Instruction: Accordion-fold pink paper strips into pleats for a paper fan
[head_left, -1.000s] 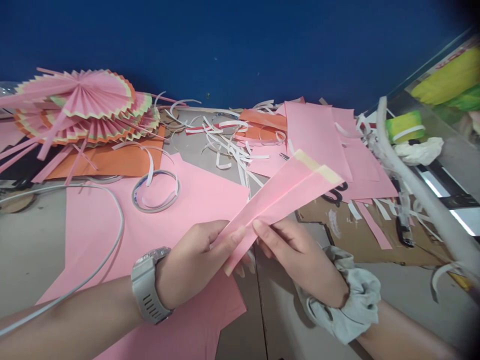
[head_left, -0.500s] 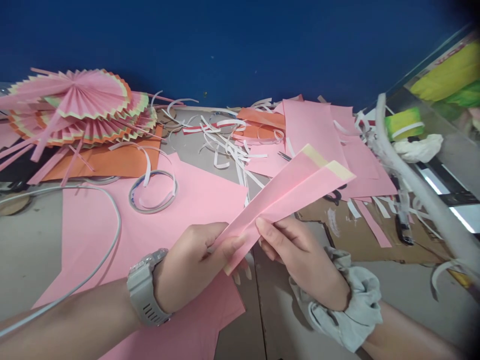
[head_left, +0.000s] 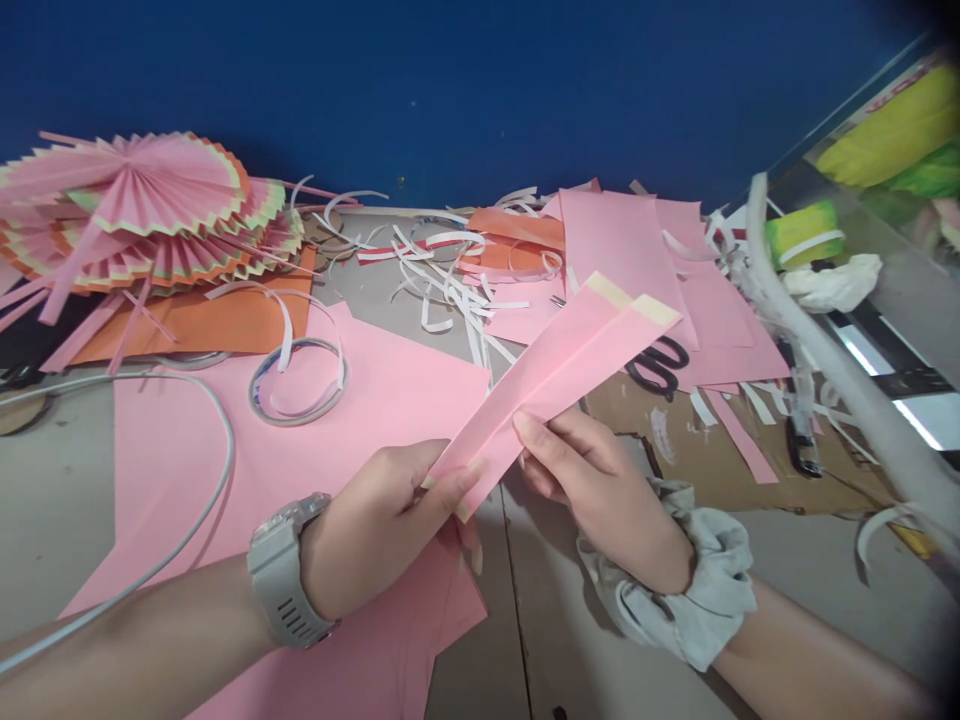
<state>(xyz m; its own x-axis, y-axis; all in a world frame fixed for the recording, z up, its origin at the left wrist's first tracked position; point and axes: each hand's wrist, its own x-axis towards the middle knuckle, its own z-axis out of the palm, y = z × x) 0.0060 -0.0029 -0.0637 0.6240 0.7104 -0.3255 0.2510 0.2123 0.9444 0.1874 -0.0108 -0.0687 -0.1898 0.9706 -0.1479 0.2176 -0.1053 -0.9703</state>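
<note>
A folded pink paper strip (head_left: 559, 375) with pale yellow bands at its upper end slants up to the right, creased lengthwise. My left hand (head_left: 390, 520), with a grey watch above it on the wrist, pinches the lower end between thumb and fingers. On the strip's near edge, about midway, my right hand (head_left: 581, 475) grips with its thumb on top and fingers curled beneath. A grey-green scrunchie (head_left: 694, 590) circles the right wrist. Large pink sheets (head_left: 390, 380) lie under and beyond my left hand.
Pleated paper fans (head_left: 150, 200) are piled back left on orange paper (head_left: 225, 315). A tape ring (head_left: 259, 400) lies on pink paper. White scraps (head_left: 465, 300), black-handled scissors (head_left: 660, 365), more pink sheets (head_left: 630, 260) and cardboard (head_left: 720, 470) lie ahead and right. A white cable curves at left.
The strip's upper end has shifted left and slightly up, showing more of the scissors' handles. Both hands keep their hold. The whole view has shifted slightly.
</note>
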